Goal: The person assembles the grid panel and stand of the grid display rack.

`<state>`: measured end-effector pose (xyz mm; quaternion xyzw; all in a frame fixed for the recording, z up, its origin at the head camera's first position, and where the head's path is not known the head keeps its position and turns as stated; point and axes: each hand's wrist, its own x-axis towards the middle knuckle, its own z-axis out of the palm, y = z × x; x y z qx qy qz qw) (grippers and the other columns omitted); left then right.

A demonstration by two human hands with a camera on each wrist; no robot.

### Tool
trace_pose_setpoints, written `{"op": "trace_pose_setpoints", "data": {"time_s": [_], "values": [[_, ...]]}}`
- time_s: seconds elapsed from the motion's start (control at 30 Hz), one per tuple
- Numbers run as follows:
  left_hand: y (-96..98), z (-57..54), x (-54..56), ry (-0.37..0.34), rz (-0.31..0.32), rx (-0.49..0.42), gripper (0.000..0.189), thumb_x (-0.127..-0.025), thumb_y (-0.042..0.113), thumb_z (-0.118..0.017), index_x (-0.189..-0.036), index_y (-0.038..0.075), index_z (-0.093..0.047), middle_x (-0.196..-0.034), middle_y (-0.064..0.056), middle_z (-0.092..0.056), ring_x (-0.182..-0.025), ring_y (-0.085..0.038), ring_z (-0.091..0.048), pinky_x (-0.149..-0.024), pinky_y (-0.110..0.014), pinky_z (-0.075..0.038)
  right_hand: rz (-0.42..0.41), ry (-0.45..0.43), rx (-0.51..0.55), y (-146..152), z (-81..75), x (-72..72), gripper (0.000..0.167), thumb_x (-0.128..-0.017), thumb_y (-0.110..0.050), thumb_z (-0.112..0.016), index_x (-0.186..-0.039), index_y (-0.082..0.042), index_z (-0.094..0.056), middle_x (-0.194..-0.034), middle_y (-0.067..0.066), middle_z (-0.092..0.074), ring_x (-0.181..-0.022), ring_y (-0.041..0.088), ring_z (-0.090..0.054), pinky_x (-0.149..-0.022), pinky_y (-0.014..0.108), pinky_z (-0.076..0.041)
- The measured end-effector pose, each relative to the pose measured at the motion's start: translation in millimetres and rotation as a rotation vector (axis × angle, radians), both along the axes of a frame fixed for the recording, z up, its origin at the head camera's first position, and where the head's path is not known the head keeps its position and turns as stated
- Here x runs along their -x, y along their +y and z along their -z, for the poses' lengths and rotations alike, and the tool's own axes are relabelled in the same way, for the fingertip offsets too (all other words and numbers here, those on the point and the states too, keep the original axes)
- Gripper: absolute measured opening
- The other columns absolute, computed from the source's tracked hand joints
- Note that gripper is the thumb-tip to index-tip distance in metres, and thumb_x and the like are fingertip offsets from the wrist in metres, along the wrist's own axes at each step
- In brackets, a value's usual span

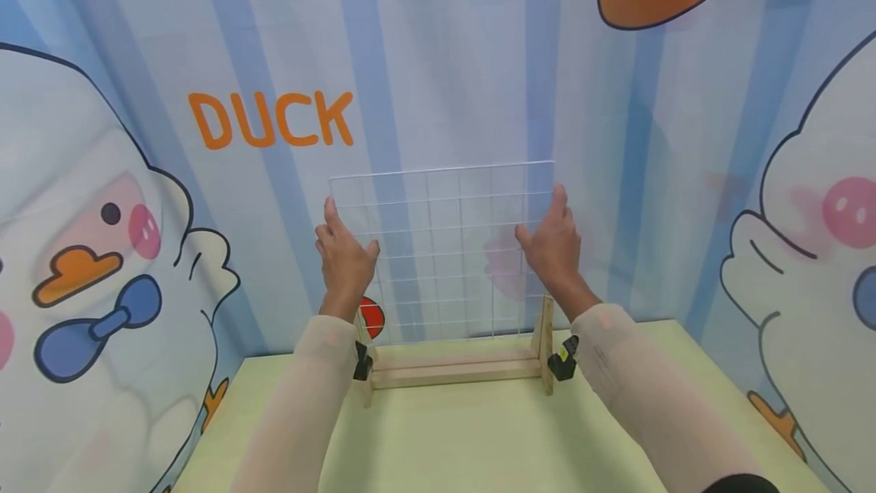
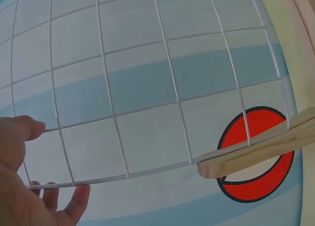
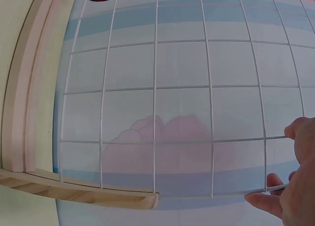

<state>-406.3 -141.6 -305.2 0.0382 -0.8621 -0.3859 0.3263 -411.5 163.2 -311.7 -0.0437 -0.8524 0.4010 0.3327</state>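
A white wire grid panel [image 1: 445, 253] stands upright, its lower side edges lying along the two uprights of a wooden stand [image 1: 455, 375]. My left hand [image 1: 345, 261] holds the panel's left edge, fingers behind the outer wire and thumb over the front. On the opposite edge my right hand [image 1: 554, 246] has the same kind of hold, thumb in front. In the left wrist view the panel's side wire [image 2: 157, 169] meets a slotted wooden upright [image 2: 211, 167]. The right wrist view has the other upright [image 3: 142, 200] with the grid's lower corner along it.
The stand rests on a pale yellow table [image 1: 452, 440]. Small black devices [image 1: 563, 360] sit at both wrists. Close behind hangs a blue striped curtain [image 1: 445, 59] with cartoon ducks and the word DUCK.
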Motion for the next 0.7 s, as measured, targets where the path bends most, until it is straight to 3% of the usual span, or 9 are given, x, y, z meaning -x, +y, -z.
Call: {"op": "trace_pose_setpoints", "data": {"time_s": [0.2,0.7], "values": [[2.2,10.8,1.0,0.012,-0.007,0.014,0.104,-0.09,0.019,-0.077,-0.163,0.027,-0.004,-0.14,-0.024,-0.039,-0.116,-0.04,-0.045,-0.074,-0.055,-0.052,0.003,-0.016,0.009,2,12.9,1.1,0.089,-0.092,-0.024,-0.073,-0.16,-0.02,-0.016,-0.145,0.023,-0.052,-0.123,0.046,-0.06,-0.099,0.06,-0.053],[4.5,30.5,1.3,-0.008,-0.013,0.01,0.104,-0.09,0.017,-0.077,-0.163,0.024,-0.004,-0.139,-0.023,-0.04,-0.118,-0.039,-0.046,-0.077,-0.054,-0.056,-0.002,-0.033,0.02,3,33.5,0.5,0.091,-0.091,-0.025,-0.074,-0.16,-0.02,-0.016,-0.146,0.024,-0.051,-0.118,0.047,-0.061,-0.097,0.06,-0.053]]}}
